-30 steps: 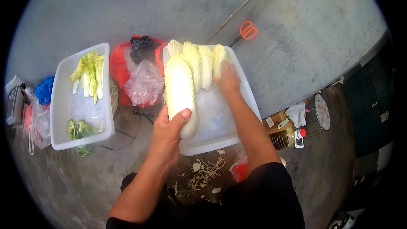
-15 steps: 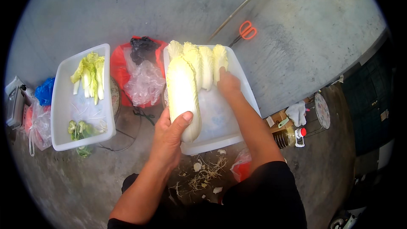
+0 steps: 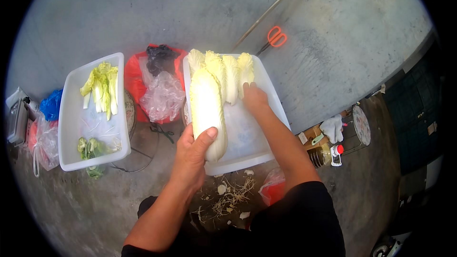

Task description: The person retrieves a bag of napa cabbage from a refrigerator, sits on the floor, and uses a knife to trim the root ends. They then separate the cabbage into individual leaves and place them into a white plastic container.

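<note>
My left hand grips the lower end of a long Chinese cabbage, thumb across its pale base. The cabbage is tilted over the left side of a white plastic tub. At the tub's far end, several yellow-white cabbage leaves lie side by side, tips pointing away from me. My right hand reaches in from the right, fingers curled at the lower end of the rightmost cabbage leaf. That leaf's stem end is hidden by the hand.
Another white tub at left holds leafy greens. Between the tubs sits a red bag with clear plastic in it. Orange-handled scissors lie beyond the right tub. Root scraps litter the floor; an oil bottle stands at right.
My right hand has slid slightly toward me along the rightmost leaf, which stays in place. My left hand still holds the cabbage in nearly the same spot.
</note>
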A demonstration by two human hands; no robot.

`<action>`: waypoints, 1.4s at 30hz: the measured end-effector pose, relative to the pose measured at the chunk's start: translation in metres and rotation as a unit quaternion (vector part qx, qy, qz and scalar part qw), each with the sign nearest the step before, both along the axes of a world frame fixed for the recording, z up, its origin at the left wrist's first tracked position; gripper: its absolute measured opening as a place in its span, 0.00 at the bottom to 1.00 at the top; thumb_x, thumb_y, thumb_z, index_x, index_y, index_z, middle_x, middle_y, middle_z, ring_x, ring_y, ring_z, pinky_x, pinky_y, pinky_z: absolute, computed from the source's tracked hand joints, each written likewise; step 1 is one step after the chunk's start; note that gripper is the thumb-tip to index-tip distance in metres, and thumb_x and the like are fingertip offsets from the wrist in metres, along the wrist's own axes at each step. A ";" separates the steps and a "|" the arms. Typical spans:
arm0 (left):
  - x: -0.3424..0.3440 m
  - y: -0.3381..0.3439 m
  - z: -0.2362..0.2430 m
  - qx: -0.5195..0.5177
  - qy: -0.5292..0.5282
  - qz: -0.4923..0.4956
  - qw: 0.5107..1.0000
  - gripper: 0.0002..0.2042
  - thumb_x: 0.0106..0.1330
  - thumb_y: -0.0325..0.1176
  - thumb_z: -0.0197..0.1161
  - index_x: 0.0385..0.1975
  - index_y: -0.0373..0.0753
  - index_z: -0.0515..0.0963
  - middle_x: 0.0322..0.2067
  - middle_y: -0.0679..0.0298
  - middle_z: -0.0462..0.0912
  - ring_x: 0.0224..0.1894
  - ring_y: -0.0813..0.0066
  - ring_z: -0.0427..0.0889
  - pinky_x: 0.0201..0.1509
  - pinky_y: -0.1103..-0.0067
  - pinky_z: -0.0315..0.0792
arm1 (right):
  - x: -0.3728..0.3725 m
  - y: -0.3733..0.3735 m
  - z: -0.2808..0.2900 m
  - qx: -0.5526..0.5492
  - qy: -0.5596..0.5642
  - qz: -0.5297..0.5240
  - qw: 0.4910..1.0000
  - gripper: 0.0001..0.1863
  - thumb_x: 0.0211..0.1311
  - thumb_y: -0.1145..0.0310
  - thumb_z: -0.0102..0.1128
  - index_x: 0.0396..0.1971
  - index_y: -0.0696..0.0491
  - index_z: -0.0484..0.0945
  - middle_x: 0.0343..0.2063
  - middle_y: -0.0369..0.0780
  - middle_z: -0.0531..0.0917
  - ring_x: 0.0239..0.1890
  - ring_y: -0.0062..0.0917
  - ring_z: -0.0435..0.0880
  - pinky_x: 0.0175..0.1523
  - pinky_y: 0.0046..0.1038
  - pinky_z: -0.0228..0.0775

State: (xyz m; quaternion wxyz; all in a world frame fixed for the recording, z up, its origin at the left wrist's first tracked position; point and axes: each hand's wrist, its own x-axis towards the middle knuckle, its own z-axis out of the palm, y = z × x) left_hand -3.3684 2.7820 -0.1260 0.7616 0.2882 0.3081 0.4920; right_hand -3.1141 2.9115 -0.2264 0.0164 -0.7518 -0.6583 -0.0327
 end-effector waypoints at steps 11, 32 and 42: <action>0.006 0.003 -0.001 0.008 0.028 0.015 0.999 0.27 0.58 0.46 0.61 0.52 0.37 0.64 0.40 0.63 0.73 0.39 0.74 0.73 0.39 0.77 0.68 | 0.010 -0.011 0.039 0.008 0.161 -0.026 0.987 0.20 0.52 0.76 0.46 0.48 0.53 0.75 0.41 0.52 0.79 0.45 0.44 0.77 0.51 0.36 0.69; 0.022 0.006 -0.021 0.070 0.029 0.006 0.997 0.26 0.58 0.46 0.65 0.49 0.33 0.69 0.41 0.63 0.77 0.40 0.78 0.76 0.44 0.80 0.71 | -0.085 -0.127 0.116 0.048 0.725 0.119 0.676 0.21 0.60 0.65 0.57 0.50 0.61 0.70 0.40 0.40 0.79 0.42 0.19 0.77 0.44 0.22 0.71; 0.027 0.003 -0.016 0.128 0.135 0.099 0.978 0.29 0.47 0.35 0.74 0.46 0.33 0.65 0.39 0.61 0.76 0.39 0.79 0.75 0.41 0.81 0.72 | -0.087 -0.127 0.126 0.084 0.764 0.082 0.634 0.17 0.53 0.75 0.61 0.43 0.60 0.70 0.31 0.39 0.79 0.33 0.20 0.77 0.41 0.22 0.72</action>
